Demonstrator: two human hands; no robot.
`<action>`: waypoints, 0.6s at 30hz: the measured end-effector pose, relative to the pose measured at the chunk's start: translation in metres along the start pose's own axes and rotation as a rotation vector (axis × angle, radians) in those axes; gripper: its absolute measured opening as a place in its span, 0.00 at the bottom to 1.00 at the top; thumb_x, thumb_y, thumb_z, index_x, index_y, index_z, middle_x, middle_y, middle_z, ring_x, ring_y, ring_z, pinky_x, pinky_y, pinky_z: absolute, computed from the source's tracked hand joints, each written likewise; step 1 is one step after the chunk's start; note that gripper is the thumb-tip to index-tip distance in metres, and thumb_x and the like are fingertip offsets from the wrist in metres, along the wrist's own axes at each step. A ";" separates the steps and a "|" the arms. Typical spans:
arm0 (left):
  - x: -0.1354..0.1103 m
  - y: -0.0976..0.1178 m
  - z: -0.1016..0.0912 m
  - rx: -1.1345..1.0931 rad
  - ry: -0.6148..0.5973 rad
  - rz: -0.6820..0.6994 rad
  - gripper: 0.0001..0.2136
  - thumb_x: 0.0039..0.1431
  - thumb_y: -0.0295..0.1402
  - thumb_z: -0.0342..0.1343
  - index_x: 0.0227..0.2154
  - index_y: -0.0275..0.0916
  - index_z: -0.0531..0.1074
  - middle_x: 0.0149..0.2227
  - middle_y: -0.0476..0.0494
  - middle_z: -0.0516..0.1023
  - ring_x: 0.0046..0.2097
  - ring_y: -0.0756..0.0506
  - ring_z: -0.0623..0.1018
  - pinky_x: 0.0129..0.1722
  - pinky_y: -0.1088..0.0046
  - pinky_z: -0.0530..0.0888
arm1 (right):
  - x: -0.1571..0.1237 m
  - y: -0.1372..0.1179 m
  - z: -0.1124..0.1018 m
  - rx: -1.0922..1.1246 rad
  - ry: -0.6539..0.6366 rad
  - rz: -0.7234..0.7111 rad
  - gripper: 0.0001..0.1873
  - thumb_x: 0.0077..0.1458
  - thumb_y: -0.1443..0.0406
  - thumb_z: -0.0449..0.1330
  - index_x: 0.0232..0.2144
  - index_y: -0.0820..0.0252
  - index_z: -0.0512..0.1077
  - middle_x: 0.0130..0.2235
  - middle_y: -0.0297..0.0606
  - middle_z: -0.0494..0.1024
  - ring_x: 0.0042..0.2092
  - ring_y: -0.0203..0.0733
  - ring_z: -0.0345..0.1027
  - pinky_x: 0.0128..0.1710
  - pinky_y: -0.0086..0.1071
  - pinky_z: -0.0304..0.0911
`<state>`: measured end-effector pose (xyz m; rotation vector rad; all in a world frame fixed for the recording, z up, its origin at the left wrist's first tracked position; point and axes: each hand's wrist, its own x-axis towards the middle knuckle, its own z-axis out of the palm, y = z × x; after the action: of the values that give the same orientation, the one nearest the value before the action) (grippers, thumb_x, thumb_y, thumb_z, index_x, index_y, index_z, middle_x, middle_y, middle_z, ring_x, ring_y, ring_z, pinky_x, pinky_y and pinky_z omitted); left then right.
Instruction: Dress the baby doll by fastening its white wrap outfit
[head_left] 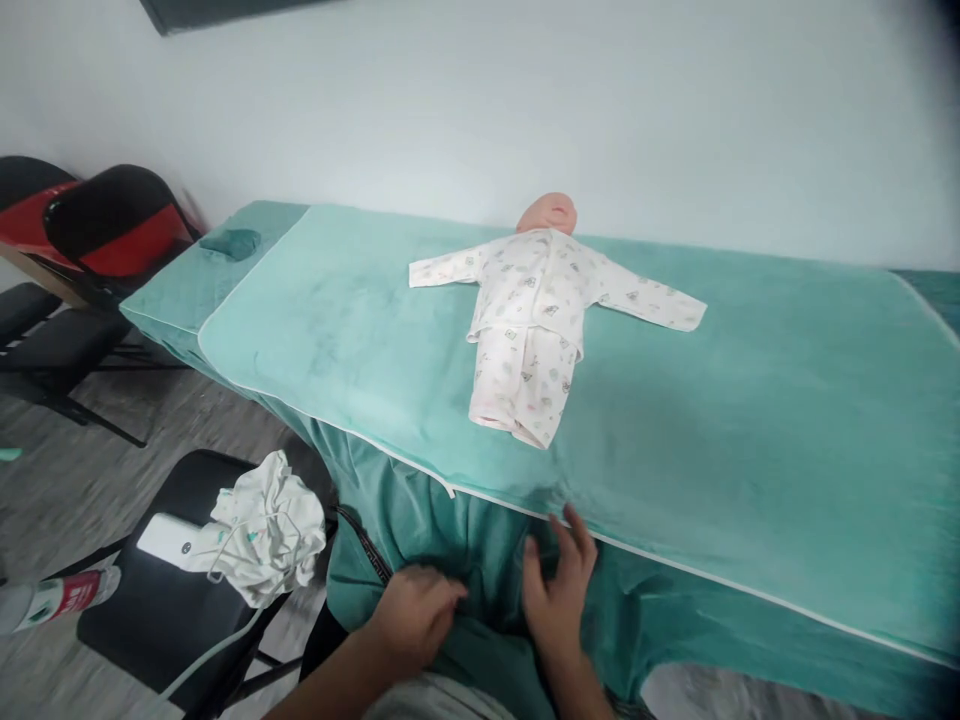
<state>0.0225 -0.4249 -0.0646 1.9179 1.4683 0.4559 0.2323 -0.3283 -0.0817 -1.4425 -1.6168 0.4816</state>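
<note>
A baby doll lies on its back on a teal-covered table, dressed in a white patterned shirt and trousers with sleeves spread out. My left hand is curled into the hanging teal cloth at the table's near edge, fingers closed on a fold of it. Beside it, my right hand rests flat against the same cloth just under the white-piped hem, fingers apart and stretched upward. Both hands are well below the doll.
A black chair at lower left holds a crumpled white garment and a white device. A spray can pokes in at the left edge. Black and red folding chairs stand at far left. A small teal bundle lies on the table's far left corner.
</note>
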 end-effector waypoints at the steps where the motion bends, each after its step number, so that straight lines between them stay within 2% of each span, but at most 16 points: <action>1: -0.013 0.004 0.008 0.087 -0.113 0.020 0.12 0.66 0.30 0.49 0.46 0.42 0.76 0.36 0.41 0.82 0.39 0.41 0.81 0.45 0.60 0.76 | -0.027 -0.002 -0.003 0.010 -0.083 0.031 0.22 0.65 0.61 0.55 0.61 0.44 0.67 0.64 0.50 0.67 0.65 0.62 0.64 0.61 0.64 0.65; 2: -0.021 0.007 0.013 0.162 -0.198 0.027 0.10 0.65 0.31 0.51 0.43 0.41 0.76 0.35 0.41 0.82 0.38 0.41 0.81 0.44 0.60 0.76 | -0.050 -0.004 -0.005 0.024 -0.167 0.050 0.18 0.65 0.61 0.55 0.56 0.45 0.70 0.59 0.50 0.71 0.61 0.61 0.69 0.58 0.61 0.69; 4: -0.025 0.012 0.017 0.263 -0.287 -0.004 0.08 0.66 0.34 0.52 0.39 0.40 0.76 0.34 0.41 0.83 0.37 0.40 0.82 0.43 0.61 0.77 | -0.085 -0.007 -0.009 0.061 -0.382 0.040 0.12 0.67 0.62 0.53 0.48 0.47 0.74 0.49 0.46 0.79 0.51 0.55 0.77 0.51 0.51 0.75; 6: -0.020 0.015 0.015 0.304 -0.322 -0.025 0.10 0.68 0.36 0.50 0.40 0.39 0.75 0.35 0.41 0.83 0.37 0.41 0.82 0.41 0.64 0.77 | -0.103 -0.009 -0.012 0.060 -0.595 -0.009 0.12 0.68 0.63 0.51 0.44 0.49 0.75 0.44 0.42 0.82 0.46 0.50 0.80 0.45 0.42 0.77; 8: -0.013 0.016 0.011 0.312 -0.334 0.012 0.11 0.70 0.36 0.49 0.43 0.38 0.75 0.39 0.40 0.83 0.39 0.42 0.83 0.42 0.66 0.77 | -0.107 -0.010 -0.017 0.003 -0.728 -0.042 0.14 0.69 0.63 0.49 0.46 0.51 0.75 0.43 0.40 0.83 0.45 0.46 0.81 0.44 0.37 0.75; 10: -0.007 0.017 0.009 0.308 -0.336 0.098 0.12 0.71 0.37 0.48 0.45 0.37 0.74 0.43 0.38 0.83 0.44 0.41 0.83 0.45 0.64 0.77 | -0.102 -0.011 -0.025 -0.094 -0.789 -0.039 0.14 0.71 0.62 0.49 0.44 0.53 0.75 0.42 0.39 0.83 0.43 0.45 0.81 0.42 0.35 0.73; 12: -0.004 0.016 0.007 0.310 -0.362 0.156 0.14 0.71 0.38 0.47 0.45 0.37 0.74 0.44 0.36 0.82 0.46 0.40 0.82 0.47 0.63 0.77 | -0.093 -0.014 -0.037 -0.203 -0.839 -0.024 0.15 0.71 0.59 0.49 0.38 0.55 0.74 0.38 0.39 0.83 0.39 0.46 0.81 0.37 0.34 0.71; 14: -0.002 0.017 0.006 0.335 -0.420 0.184 0.15 0.72 0.39 0.45 0.44 0.36 0.74 0.42 0.36 0.82 0.44 0.39 0.83 0.45 0.61 0.77 | -0.087 -0.019 -0.050 -0.291 -0.871 -0.010 0.18 0.71 0.56 0.49 0.34 0.55 0.73 0.35 0.39 0.83 0.37 0.47 0.81 0.34 0.33 0.67; 18: 0.001 0.018 -0.005 0.353 -0.463 0.189 0.20 0.74 0.40 0.38 0.43 0.37 0.74 0.39 0.35 0.82 0.40 0.38 0.83 0.41 0.59 0.77 | -0.089 -0.027 -0.066 -0.335 -0.952 0.030 0.17 0.70 0.57 0.50 0.34 0.55 0.74 0.36 0.39 0.84 0.37 0.47 0.81 0.34 0.32 0.64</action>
<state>0.0327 -0.4250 -0.0484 2.2560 1.1185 -0.1787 0.2630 -0.4354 -0.0576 -1.5810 -2.5100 1.0624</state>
